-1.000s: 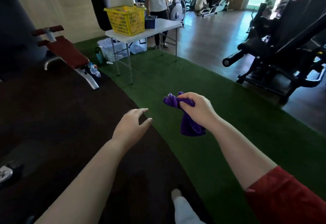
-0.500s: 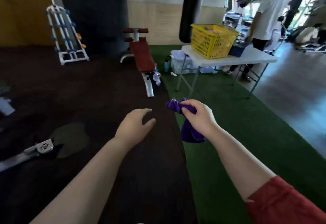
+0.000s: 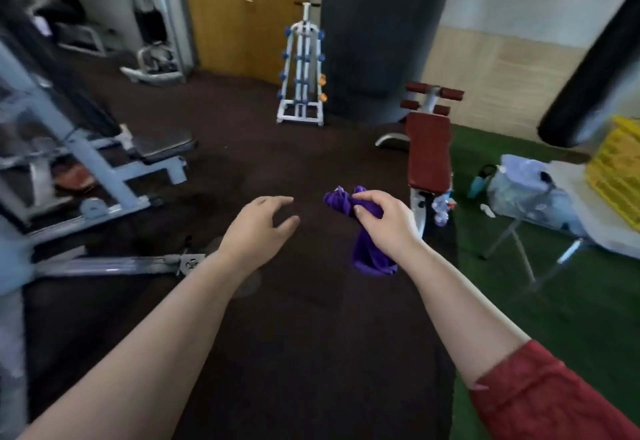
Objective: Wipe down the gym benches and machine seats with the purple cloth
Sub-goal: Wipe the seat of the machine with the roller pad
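The purple cloth point(image 3: 369, 256) is bunched in my right grip point(image 3: 384, 223), held up in the air over the dark floor point(image 3: 311, 353). My thumb and curled fingers pinch it near its upper end. A crumpled knot of fabric pokes out to the left of my thumb, and the longer part hangs down below the heel of my palm, touching nothing. My left grip point(image 3: 258, 228) is near it on the left, apart from the cloth, with fingers loosely bent and spread, holding nothing.

Beyond my right grip stands a sit-up bench point(image 3: 428, 152) with a red pad, tilted with its low end nearest me, at the edge of the green turf point(image 3: 571, 318). To the left is a grey machine point(image 3: 104, 162) with a dark seat point(image 3: 162, 143). A white dumbbell rack point(image 3: 302, 69) stands farther back by a wooden door point(image 3: 242, 17). At the right, a white folding surface point(image 3: 602, 232) carries a yellow basket point(image 3: 620, 166).
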